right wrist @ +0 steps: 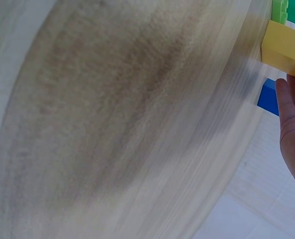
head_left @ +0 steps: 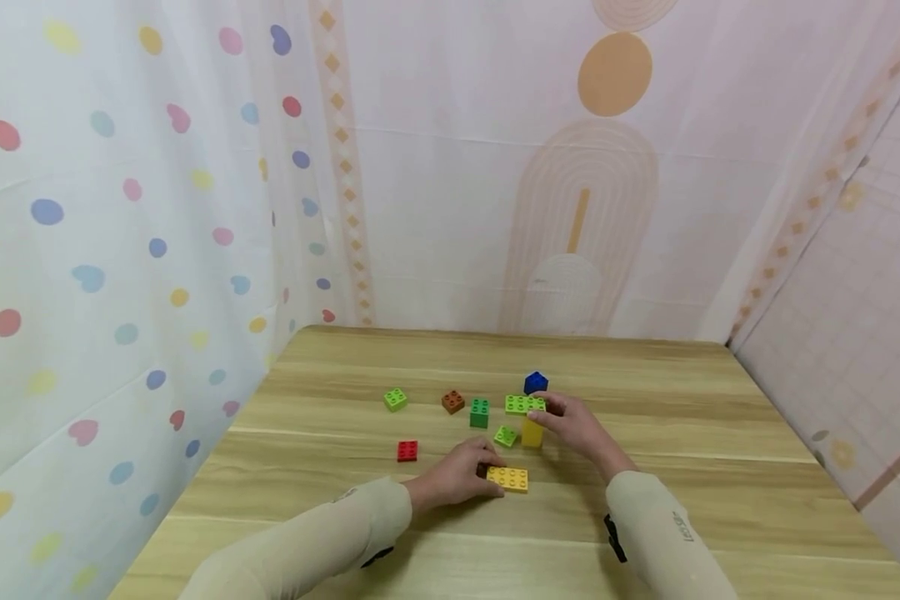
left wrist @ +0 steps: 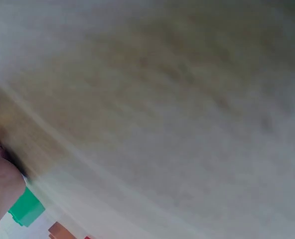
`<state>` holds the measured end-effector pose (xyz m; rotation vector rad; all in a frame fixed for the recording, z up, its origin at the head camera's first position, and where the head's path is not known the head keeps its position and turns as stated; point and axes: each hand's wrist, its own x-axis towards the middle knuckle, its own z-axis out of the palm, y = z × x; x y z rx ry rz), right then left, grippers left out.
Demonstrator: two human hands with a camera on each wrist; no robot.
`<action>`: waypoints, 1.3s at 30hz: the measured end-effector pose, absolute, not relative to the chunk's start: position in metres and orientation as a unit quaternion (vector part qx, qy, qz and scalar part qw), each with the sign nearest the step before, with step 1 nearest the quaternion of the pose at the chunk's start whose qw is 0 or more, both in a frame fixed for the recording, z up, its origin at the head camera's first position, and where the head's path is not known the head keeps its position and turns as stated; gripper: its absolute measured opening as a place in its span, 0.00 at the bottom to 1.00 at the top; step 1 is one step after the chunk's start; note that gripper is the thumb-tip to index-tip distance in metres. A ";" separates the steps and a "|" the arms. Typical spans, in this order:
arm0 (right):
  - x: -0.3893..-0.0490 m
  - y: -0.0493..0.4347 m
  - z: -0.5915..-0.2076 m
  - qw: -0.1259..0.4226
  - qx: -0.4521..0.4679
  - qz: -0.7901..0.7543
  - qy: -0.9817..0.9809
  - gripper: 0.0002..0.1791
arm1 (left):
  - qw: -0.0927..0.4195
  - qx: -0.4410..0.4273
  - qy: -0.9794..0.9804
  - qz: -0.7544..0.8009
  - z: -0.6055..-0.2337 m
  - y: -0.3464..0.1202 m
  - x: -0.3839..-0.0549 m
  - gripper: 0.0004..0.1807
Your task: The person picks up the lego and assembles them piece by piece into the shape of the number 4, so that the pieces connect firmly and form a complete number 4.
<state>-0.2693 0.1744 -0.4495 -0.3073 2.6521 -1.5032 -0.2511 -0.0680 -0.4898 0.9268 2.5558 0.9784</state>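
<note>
My left hand [head_left: 461, 475] holds a flat yellow brick [head_left: 512, 479] by its left end, thumb on the near side and fingers on the far side. Farther back, my right hand [head_left: 573, 425] pinches the right end of a long lime brick [head_left: 521, 404]. That brick sits over a tall yellow block [head_left: 532, 432], its left part jutting out past it. In the right wrist view, the fingers lie against the yellow block [right wrist: 284, 47]. A small lime brick [head_left: 506, 436] lies between the two hands.
Behind the right hand stands a blue brick [head_left: 536, 382]. Left of the yellow block are a dark green brick [head_left: 479, 413], a brown brick [head_left: 453, 402], another lime brick [head_left: 395, 400] and a red brick [head_left: 407, 451]. Patterned curtains surround the wooden table [head_left: 330, 358].
</note>
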 end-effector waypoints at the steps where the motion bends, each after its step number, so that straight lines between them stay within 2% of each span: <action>1: -0.269 0.174 -0.450 0.039 -0.100 -0.492 0.864 0.20 | 0.128 0.317 0.877 0.337 -0.489 -0.068 -0.251 0.22; 20: -0.271 0.176 -0.454 0.040 -0.086 -0.493 0.865 0.18 | 0.178 0.264 0.869 0.378 -0.482 -0.070 -0.257 0.20; 29: -0.270 0.176 -0.453 0.032 -0.095 -0.494 0.863 0.19 | 0.167 0.252 0.869 0.392 -0.473 -0.080 -0.260 0.17; 39: -0.271 0.175 -0.452 0.033 -0.095 -0.505 0.857 0.20 | 0.155 0.245 0.870 0.400 -0.465 -0.091 -0.268 0.20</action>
